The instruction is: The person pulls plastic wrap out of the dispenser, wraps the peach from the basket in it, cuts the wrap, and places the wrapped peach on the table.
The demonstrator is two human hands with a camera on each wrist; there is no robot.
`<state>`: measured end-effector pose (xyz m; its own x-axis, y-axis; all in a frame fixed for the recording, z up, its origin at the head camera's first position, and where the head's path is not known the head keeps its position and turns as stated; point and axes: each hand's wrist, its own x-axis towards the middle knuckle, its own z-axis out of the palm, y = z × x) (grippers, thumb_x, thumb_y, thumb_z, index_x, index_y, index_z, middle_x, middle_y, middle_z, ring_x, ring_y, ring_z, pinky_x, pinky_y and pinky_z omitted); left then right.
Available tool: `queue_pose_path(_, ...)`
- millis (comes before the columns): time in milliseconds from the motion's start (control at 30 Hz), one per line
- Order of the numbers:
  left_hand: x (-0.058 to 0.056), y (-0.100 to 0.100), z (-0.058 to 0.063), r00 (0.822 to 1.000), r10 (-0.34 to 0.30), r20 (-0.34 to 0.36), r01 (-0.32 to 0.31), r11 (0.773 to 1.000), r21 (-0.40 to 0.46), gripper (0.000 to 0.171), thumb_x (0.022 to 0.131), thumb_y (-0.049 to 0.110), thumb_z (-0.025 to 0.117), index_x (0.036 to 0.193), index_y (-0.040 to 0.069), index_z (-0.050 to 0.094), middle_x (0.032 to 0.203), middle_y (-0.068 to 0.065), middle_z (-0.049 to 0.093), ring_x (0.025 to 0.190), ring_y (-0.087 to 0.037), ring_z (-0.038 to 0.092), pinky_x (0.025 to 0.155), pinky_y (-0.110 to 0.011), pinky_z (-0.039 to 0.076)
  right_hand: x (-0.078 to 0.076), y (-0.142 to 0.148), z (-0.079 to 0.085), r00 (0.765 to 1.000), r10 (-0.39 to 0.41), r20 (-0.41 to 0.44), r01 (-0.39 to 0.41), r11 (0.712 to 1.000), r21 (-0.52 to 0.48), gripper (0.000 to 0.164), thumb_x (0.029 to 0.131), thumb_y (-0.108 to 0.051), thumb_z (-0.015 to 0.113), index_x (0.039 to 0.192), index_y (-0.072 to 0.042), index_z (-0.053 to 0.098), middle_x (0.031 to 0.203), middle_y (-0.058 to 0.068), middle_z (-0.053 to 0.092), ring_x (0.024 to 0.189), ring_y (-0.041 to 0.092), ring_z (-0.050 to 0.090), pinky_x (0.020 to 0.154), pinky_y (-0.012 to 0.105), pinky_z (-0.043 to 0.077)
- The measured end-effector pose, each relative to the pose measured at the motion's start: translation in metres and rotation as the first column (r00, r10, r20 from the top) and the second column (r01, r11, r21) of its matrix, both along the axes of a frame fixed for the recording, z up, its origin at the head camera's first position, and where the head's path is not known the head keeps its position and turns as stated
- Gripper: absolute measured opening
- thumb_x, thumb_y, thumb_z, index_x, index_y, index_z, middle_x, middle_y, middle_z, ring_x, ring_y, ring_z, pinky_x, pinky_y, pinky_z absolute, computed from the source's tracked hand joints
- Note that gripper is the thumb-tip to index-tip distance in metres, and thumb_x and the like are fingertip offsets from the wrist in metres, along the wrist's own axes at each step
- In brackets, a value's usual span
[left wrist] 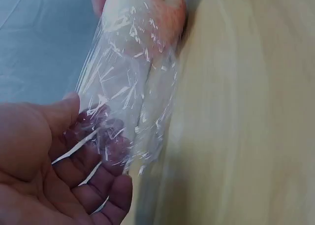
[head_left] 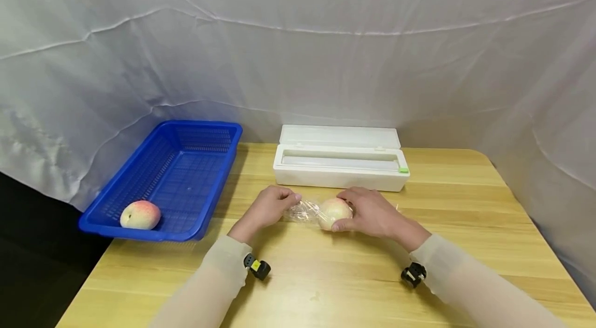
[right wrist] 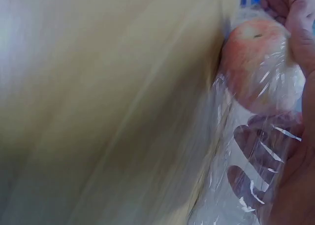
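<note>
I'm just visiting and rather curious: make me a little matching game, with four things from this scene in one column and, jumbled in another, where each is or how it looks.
Things:
1. Left hand
2. Long box
3. Right hand
4. Unheld peach

Places and states:
A. Inside the blue basket
B. Holding the film-covered peach
C. Holding one end of the clear film
D. White and standing open

Pairs: 1-C, 2-D, 3-B, 4-A

The table (head_left: 316,292) has a yellowish wood surface; on it stand a blue basket (head_left: 191,178) and an opened white box (head_left: 340,179).
</note>
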<state>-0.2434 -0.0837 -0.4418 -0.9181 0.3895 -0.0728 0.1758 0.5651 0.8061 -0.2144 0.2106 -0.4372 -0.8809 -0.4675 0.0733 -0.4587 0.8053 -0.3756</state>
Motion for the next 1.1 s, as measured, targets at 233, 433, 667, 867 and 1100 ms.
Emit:
queue_pose_path(233, -0.003, -0.002, -0.007, 0.969, 0.143, 0.201, -0.177, 0.971, 0.161, 0.028, 0.100, 0.030, 0.075, 0.081, 0.010, 0.073, 0.069, 0.007, 0.050, 0.064, -0.013, 0.042, 0.058, -0.028, 0.035, -0.006, 0.003, 0.000, 0.995, 0.015, 0.098, -0.010, 0.999, -0.051, 0.071, 0.089, -0.065, 0.075, 0.133, -0.010, 0.071, 0.119, 0.002, 0.071, 0.107, 0.018, 0.066, 0.092, 0.042, 0.056)
queue_pose_path(433, -0.010, -0.008, -0.009, 0.938, 0.143, 0.315, -0.207, 0.962, 0.180, 0.022, 0.097, 0.024, 0.078, 0.086, 0.005, 0.076, 0.068, 0.004, 0.056, 0.064, -0.013, 0.046, 0.061, -0.027, 0.039, -0.011, 0.005, 0.003, 0.971, -0.003, 0.238, 0.031, 0.993, -0.113, 0.073, 0.089, -0.061, 0.077, 0.138, -0.007, 0.067, 0.127, 0.007, 0.069, 0.115, 0.022, 0.064, 0.098, 0.045, 0.054)
queue_pose_path(667, -0.013, -0.010, -0.003, 0.932, 0.172, 0.319, -0.229, 0.961, 0.153, 0.020, 0.098, 0.013, 0.073, 0.114, 0.001, 0.074, 0.085, -0.003, 0.071, 0.077, -0.016, 0.063, 0.071, -0.029, 0.051, -0.009, 0.001, 0.004, 0.958, -0.008, 0.288, 0.049, 0.990, -0.133, 0.075, 0.088, -0.057, 0.081, 0.140, -0.006, 0.064, 0.125, 0.004, 0.071, 0.111, 0.019, 0.065, 0.098, 0.044, 0.054)
queue_pose_path(867, -0.006, -0.006, 0.017, 0.990, 0.137, -0.008, -0.137, 0.990, 0.036, 0.022, 0.101, 0.021, 0.069, 0.118, 0.008, 0.075, 0.101, -0.005, 0.074, 0.089, -0.019, 0.065, 0.077, -0.034, 0.054, 0.008, -0.004, 0.001, 0.995, 0.014, 0.100, -0.007, 0.998, -0.069, 0.085, 0.080, -0.052, 0.089, 0.142, -0.002, 0.060, 0.131, 0.009, 0.070, 0.118, 0.026, 0.067, 0.103, 0.050, 0.054)
queue_pose_path(1100, 0.002, 0.020, 0.044, 0.974, -0.194, -0.117, 0.190, 0.981, -0.049, 0.053, 0.108, 0.051, 0.056, 0.144, 0.013, 0.065, 0.140, -0.005, 0.068, 0.132, -0.025, 0.062, 0.112, -0.047, 0.050, 0.036, -0.007, 0.006, 0.928, 0.135, -0.347, -0.129, 0.991, 0.038, 0.082, 0.075, -0.050, 0.093, 0.139, -0.009, 0.061, 0.133, 0.007, 0.069, 0.120, 0.030, 0.063, 0.107, 0.054, 0.048)
